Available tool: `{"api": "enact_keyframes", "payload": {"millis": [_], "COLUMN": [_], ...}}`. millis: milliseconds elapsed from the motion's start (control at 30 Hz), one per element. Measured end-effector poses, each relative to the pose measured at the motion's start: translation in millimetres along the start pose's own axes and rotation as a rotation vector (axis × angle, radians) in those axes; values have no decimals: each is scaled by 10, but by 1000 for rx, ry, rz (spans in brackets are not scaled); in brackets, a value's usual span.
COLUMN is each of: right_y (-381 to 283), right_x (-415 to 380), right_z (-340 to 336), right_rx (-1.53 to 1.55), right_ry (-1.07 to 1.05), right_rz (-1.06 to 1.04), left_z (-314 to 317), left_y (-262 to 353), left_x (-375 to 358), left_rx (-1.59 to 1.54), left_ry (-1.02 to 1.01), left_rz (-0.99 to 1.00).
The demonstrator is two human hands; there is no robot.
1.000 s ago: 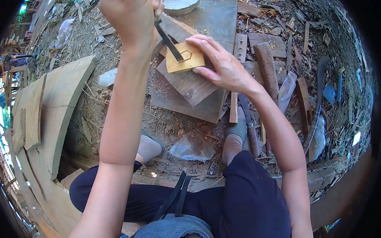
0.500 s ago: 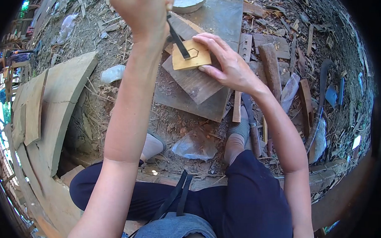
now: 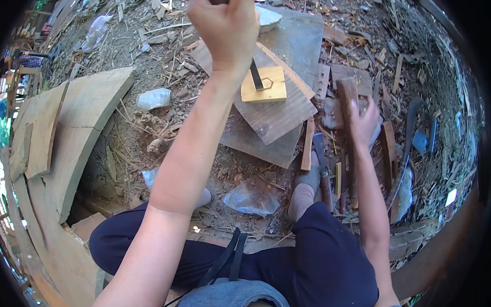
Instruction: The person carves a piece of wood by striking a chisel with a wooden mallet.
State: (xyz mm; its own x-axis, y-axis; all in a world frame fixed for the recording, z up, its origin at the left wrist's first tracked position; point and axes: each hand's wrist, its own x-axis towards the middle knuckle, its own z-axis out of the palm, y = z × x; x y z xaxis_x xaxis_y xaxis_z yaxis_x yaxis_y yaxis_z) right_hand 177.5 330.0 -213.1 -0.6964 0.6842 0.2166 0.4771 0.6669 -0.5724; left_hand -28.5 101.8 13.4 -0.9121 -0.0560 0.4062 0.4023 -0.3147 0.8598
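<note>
At the top of the view my left hand [image 3: 223,23] is closed around the dark handle of a chisel [image 3: 256,76]. The chisel's flat black blade slants down, its tip on a small yellow wooden block [image 3: 274,92] beside a carved house-shaped outline. My right hand [image 3: 364,122] is off to the right, away from the block. Its thumb and fingers are apart at a thick brown wooden bar [image 3: 347,92], the thumb overlapping the bar's edge. Under the block lies a brown board [image 3: 273,124], partly hidden by my left forearm.
A larger grey board [image 3: 280,155] lies beneath. Right of it are a long-handled tool [image 3: 323,167], a wooden strip [image 3: 307,145] and a curved blade [image 3: 412,116]. Big planks [image 3: 89,126] lean at left. A plastic cup [image 3: 153,99] and a clear bag [image 3: 252,200] lie on the littered ground.
My right hand has let go of the wooden block and moved right to the brown bar. My left hand keeps the chisel on the block; the view has shifted slightly.
</note>
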Motion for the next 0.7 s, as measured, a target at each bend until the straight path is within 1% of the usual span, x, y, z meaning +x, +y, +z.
{"api": "enact_keyframes", "payload": {"millis": [33,100,167,200,233,300,333,367,433,467,500,533,567,600,633,700], "right_y": [251,583,537,564,610,612,526,439,39,21,-471,-1042,-1355,-1803,-2233,-2852], "right_x": [-140,-418,-644,-639,-601,-579,-570,-531,-402,-317,-92,71,281,443,554,757], "right_z": [8,19,6,21,-6,-42,-113,-203,-484,-494,-812,-1127,-1306,-1546,-1803,-2250], "right_rx": [-131,-181,-149,-227,-224,-147,-122,-116,109,145,144,261,251,401,486,495], "right_ry": [-17,-243,-198,-183,-177,-304,-304,-291,-446,-325,-387,-401,-325,-277,-218,-122], "right_rz": [69,39,41,6,-4,19,-11,-26,99,-69,-110,-50,-211,-348,-413,-579], "left_z": [-31,-80,-59,-46,-56,-121,-128,-145,-121,-92,-83,-77,-57,-37,-24,-12], "left_y": [-52,-97,-85,-36,-16,-43,-117,-176,-178,-165,-134,-101,-45,35,57,35], "left_x": [22,38,41,25,14,4,45,43,26,15,-6,-42,-76,-122,-125,-171], "left_rx": [-40,-22,21,41,39,8,63,58,68,71,59,135,212,248,241,310], "left_ry": [-6,1,-5,9,14,-89,-62,-59,-71,-48,-32,-24,-20,-4,3,-1], "left_rz": [4,24,49,21,32,7,82,101,96,119,136,140,143,196,205,235]}}
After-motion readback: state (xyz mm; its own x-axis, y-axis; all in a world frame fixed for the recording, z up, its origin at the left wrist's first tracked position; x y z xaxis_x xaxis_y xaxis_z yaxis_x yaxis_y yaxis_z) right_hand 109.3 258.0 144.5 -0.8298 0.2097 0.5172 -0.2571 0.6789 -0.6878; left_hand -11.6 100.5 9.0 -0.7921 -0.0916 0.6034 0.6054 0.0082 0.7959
